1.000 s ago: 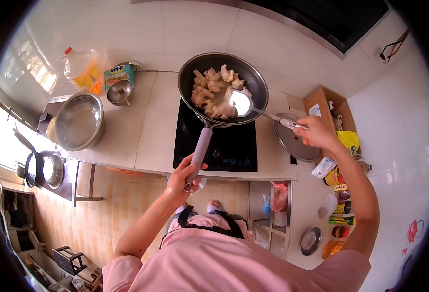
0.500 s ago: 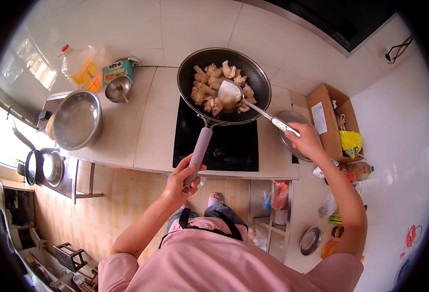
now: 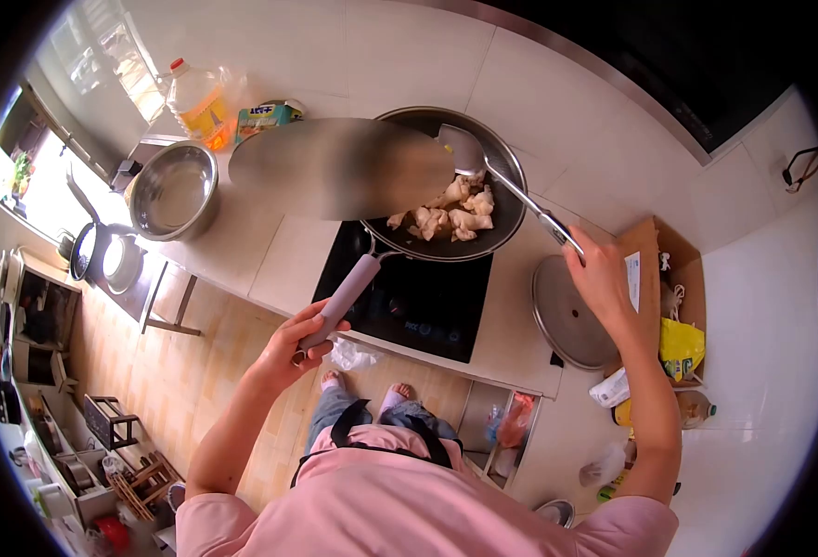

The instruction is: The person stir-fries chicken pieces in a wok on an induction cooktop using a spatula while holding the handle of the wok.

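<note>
Closed around the mauve handle [image 3: 351, 290] of a dark wok is my left hand [image 3: 286, 348]. The wok [image 3: 509, 172] stands over a black cooktop [image 3: 409, 299]; a smeared grey patch hides its left part. Pale chicken pieces [image 3: 464, 212] lie near the wok's lower right side. My right hand [image 3: 600, 278] grips the end of a metal spatula [image 3: 520, 193], whose wide blade is inside the wok at the upper side, above the chicken. A round grey lid [image 3: 562, 311] lies on the counter beside my right wrist.
A steel basin [image 3: 175, 190], an oil bottle [image 3: 197, 107] and a green box [image 3: 265, 121] stand on the left counter. A cardboard box [image 3: 645, 246] with a yellow bag [image 3: 681, 345] sits at right. Bottles and bags lie below it. A range hood [image 3: 650, 79] hangs above.
The spatula blade has moved from among the chicken up to the wok's far side. Chicken now shows at the near right. The view has turned, and a blurred patch covers part of the wok.
</note>
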The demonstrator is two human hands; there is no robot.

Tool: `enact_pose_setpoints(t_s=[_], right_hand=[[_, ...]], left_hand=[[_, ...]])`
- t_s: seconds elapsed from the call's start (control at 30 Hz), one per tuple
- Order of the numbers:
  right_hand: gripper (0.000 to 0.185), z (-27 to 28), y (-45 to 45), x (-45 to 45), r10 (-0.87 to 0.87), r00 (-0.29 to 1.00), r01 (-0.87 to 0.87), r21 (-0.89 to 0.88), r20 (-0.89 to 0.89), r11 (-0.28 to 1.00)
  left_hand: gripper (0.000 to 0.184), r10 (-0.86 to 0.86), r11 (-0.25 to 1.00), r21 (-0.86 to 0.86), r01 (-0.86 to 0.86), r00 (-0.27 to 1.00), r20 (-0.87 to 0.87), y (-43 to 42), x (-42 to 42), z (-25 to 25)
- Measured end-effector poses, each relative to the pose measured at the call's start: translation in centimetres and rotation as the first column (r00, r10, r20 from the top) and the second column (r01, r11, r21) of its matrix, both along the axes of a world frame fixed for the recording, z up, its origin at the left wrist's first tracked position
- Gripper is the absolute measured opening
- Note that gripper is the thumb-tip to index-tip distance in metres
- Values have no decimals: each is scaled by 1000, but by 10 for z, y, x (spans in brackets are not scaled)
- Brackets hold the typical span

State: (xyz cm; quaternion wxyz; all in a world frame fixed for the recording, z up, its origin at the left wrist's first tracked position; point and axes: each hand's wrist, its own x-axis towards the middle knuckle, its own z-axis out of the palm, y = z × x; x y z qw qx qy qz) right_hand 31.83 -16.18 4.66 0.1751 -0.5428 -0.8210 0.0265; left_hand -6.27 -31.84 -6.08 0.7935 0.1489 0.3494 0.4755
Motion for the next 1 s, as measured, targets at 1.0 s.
enact_pose_setpoints(t_s=[1.0], right_hand=[[16, -3, -61, -17, -665, 659, -150, -928, -350, 340]], left_hand=[[50, -70, 997, -12, 74, 978, 196, 8, -9, -14]])
